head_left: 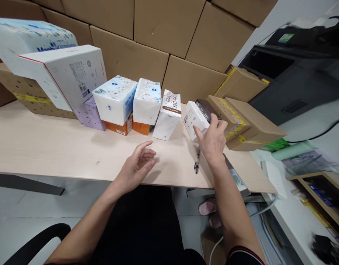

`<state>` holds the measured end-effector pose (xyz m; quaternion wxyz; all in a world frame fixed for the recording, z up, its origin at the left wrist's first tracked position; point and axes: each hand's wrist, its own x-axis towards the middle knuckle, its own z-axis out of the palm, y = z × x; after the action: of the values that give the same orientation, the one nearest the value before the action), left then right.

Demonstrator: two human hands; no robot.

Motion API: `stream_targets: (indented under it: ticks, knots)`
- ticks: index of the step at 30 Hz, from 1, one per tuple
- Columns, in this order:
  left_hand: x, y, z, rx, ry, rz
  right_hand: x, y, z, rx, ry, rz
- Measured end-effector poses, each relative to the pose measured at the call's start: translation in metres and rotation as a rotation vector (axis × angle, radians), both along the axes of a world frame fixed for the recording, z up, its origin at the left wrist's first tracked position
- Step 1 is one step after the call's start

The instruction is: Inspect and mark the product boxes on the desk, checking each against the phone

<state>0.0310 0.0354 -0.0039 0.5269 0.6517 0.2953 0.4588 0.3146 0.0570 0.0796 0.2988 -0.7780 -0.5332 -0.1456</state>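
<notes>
My left hand [138, 163] hovers over the front of the light wooden table [75, 154], palm turned inward, fingers loosely curled and apart, nothing in it. My right hand [213, 139] reaches to a small white box [194, 119] and a dark brown box [206, 109] beside it. Its thumb is near the white box's front and the fingers are over the brown one; whether they touch I cannot tell. Below that hand lies a clear and black pen [197, 161]. A white box lettered "Su-per Meal" [167, 121] stands left of the small white box.
Two tissue packs [115, 99] rest on orange boxes [116, 127]. Farther left are a large white box [72, 73], a purple box [90, 115] and a bigger tissue pack [28, 35]. Taped cardboard boxes [252, 123] stand at right, near a black printer-like machine [296, 88]. Stacked cartons [125, 55] line the back.
</notes>
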Motion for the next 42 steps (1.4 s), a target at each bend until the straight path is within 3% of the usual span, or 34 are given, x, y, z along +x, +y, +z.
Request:
stream_targets:
  ticks: [4, 9, 12, 18, 21, 27, 31, 34, 39, 42]
  knots:
    - [0.000, 0.000, 0.000, -0.007, -0.005, 0.006, -0.051, 0.005, 0.011, 0.068, -0.028, 0.377]
    - [-0.002, -0.001, 0.001, -0.010, -0.024, 0.007, -0.092, 0.028, 0.010, -0.028, -0.136, 0.470]
    - [-0.003, -0.001, 0.002, -0.016, -0.028, -0.003, -0.088, 0.036, 0.007, -0.026, -0.109, 0.451]
    - [-0.002, 0.000, 0.001, -0.007, -0.028, -0.001, -0.082, 0.042, 0.017, -0.066, 0.047, 0.285]
    - [-0.002, 0.001, 0.002, -0.021, -0.046, 0.009, -0.073, 0.038, 0.019, -0.011, 0.145, 0.294]
    - [-0.003, 0.003, 0.002, -0.055, -0.067, 0.070, -0.024, -0.016, 0.004, 0.194, 0.340, 0.347]
    - [0.000, 0.004, -0.001, -0.051, -0.056, 0.140, 0.000, -0.059, -0.013, 0.273, 0.659, 0.358]
    - [0.001, 0.003, 0.002, -0.064, -0.042, 0.168, 0.004, -0.073, -0.025, 0.318, 0.835, 0.424]
    - [-0.001, 0.000, 0.016, -0.035, -0.052, 0.114, -0.010, -0.065, -0.036, 0.171, 1.055, 0.493]
    - [-0.003, -0.001, 0.022, -0.019, -0.046, 0.091, -0.018, -0.058, -0.037, 0.094, 0.983, 0.475]
